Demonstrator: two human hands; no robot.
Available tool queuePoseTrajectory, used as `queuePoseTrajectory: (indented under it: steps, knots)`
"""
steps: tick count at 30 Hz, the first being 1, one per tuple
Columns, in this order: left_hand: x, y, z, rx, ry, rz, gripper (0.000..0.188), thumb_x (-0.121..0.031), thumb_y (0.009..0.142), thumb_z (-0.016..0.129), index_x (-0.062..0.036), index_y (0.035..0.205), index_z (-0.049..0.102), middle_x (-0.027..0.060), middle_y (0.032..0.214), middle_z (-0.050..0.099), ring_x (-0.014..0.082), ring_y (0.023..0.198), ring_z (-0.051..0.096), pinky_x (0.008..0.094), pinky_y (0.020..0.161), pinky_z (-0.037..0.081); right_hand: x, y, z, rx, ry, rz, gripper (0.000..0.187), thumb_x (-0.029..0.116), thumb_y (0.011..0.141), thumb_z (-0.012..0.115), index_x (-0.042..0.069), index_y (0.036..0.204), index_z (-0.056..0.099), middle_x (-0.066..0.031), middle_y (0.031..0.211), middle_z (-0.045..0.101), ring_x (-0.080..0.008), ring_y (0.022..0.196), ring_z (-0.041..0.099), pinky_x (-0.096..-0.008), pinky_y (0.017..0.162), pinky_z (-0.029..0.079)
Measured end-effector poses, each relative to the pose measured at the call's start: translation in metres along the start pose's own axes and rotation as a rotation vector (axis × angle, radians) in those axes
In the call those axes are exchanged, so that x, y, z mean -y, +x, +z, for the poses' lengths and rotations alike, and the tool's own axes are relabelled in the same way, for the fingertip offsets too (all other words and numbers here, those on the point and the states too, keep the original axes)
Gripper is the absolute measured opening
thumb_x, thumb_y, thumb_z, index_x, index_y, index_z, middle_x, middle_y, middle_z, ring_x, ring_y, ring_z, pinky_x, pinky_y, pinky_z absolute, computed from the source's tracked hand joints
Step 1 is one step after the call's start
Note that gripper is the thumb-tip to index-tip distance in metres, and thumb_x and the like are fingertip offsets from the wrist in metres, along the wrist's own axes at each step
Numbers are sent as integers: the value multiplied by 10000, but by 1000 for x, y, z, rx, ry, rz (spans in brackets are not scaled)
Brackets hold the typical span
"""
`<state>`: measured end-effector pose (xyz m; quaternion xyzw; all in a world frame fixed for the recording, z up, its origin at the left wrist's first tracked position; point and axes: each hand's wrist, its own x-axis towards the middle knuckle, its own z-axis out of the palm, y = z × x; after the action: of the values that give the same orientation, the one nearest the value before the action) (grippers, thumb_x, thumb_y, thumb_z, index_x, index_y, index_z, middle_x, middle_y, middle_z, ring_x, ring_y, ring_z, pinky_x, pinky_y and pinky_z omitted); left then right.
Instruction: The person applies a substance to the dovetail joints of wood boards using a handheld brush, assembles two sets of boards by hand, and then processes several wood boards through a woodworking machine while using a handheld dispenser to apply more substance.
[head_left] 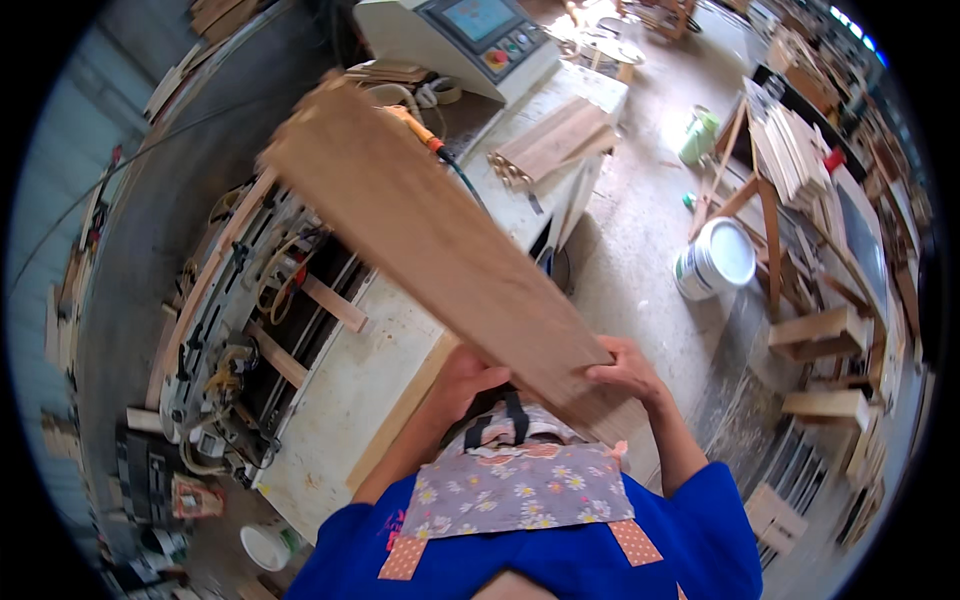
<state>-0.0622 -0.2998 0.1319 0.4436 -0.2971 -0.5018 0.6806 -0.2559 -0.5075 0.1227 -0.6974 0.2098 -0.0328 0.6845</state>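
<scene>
Remotely, I see the left hand [464, 383] and right hand [630, 372] pinching 1 plank [430, 240] near its close end, its length slanting forward-left.

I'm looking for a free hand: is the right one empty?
No, the right hand grips the wooden board by its right edge.

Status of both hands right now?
Left hand: holding the wooden board at its left edge; fingers partly hidden.
Right hand: holding the same board at its right edge, thumb on its face.
</scene>
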Motion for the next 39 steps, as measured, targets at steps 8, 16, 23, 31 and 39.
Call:
queuePoseTrajectory:
  steps: [8,16,23,31,39]
  knots:
    - [-48,42,96,783,1376,-373,515,-129,770,740,9,1221,530,141,1111,655,244,1011,633,340,895,482,-39,-209,42,-784,-55,215,458,315,687,783,3,996,657,-14,862,651,-99,801,553,-288,717,465]
    - [11,94,175,1100,1532,711,873,-344,575,831,-70,1320,469,163,1324,496,302,1220,468,456,1058,304,21,-315,32,-713,-472,516,388,318,649,762,20,860,628,-140,739,633,-246,689,593,-373,626,452]
    - [142,84,187,1257,1106,-32,364,-250,673,802,-30,927,662,91,721,652,175,632,594,301,632,483,4,-378,28,-597,-542,773,360,341,652,748,45,835,657,-144,743,645,-326,750,632,-439,659,474]
    - [194,101,358,1211,959,-205,271,-202,762,745,-8,927,652,-14,719,596,63,649,500,238,583,423,-25,-488,-19,-1786,-775,260,281,244,739,728,89,949,626,-89,934,651,-277,877,629,-395,733,488]
    - [236,115,568,1062,522,-395,265,-261,872,636,-5,942,641,8,839,624,83,755,545,248,691,442,-169,-415,-24,-1854,662,108,716,436,713,795,38,1217,478,-164,1078,618,-240,1008,604,-370,864,480]
